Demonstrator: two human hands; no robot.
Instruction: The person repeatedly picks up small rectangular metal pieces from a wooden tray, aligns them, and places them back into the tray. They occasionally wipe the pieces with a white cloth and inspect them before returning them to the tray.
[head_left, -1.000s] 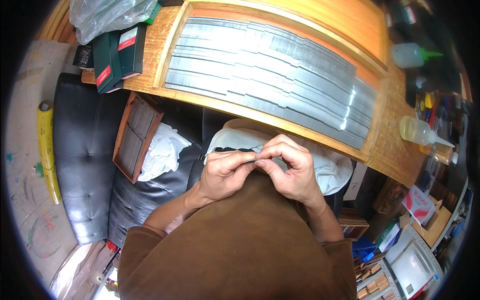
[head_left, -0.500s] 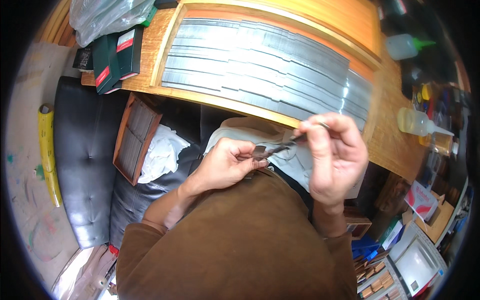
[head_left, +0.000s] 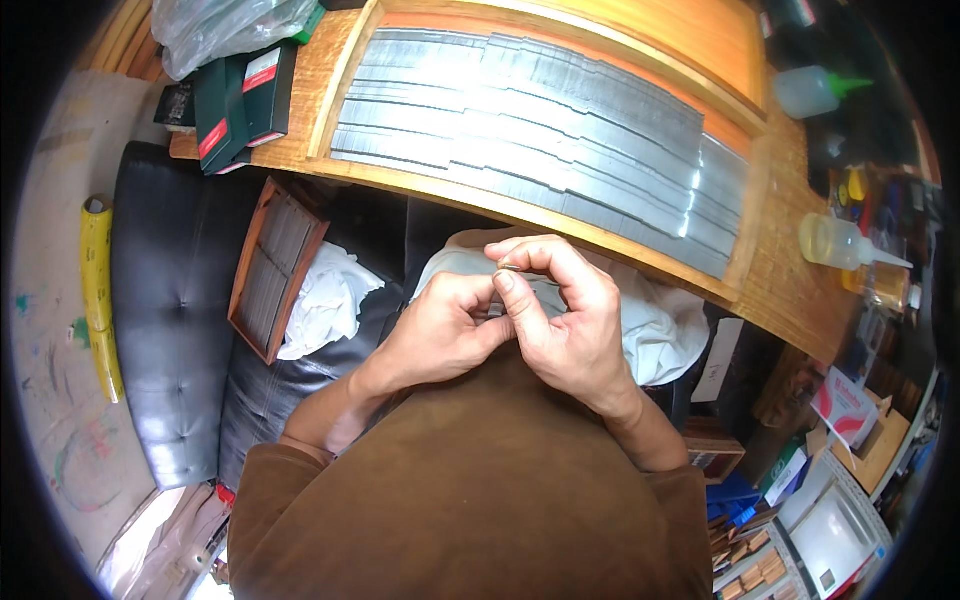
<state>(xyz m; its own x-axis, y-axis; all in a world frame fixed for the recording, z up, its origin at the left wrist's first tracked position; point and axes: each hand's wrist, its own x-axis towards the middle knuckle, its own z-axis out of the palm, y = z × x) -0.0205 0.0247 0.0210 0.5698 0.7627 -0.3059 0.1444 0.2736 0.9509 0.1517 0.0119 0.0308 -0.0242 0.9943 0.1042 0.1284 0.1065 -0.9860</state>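
In front of my brown shirt, my two hands meet at the fingertips. My left hand [head_left: 450, 325] is closed in a pinch; the small dark flat piece seen in it earlier is now mostly hidden behind the fingers. Thumb and forefinger of my right hand [head_left: 575, 325] close on a slender dark stick-like tool [head_left: 511, 267]. Only a short bit of that tool shows, so I cannot tell its exact kind. Beyond the hands, a wooden tray [head_left: 530, 217] holds rows of overlapping thin dark grey strips [head_left: 480, 110].
A smaller wooden tray of dark strips [head_left: 272, 270] leans by a white cloth [head_left: 330, 305] on a black padded seat [head_left: 175, 330]. Dark green boxes [head_left: 245, 105] lie at the bench's left. Squeeze bottles [head_left: 835, 243] stand at right. A yellow roll [head_left: 97, 300] rests far left.
My right hand has moved left and come against my left hand, bringing the slender tool with it. The dark piece in my left fingers has gone out of sight.
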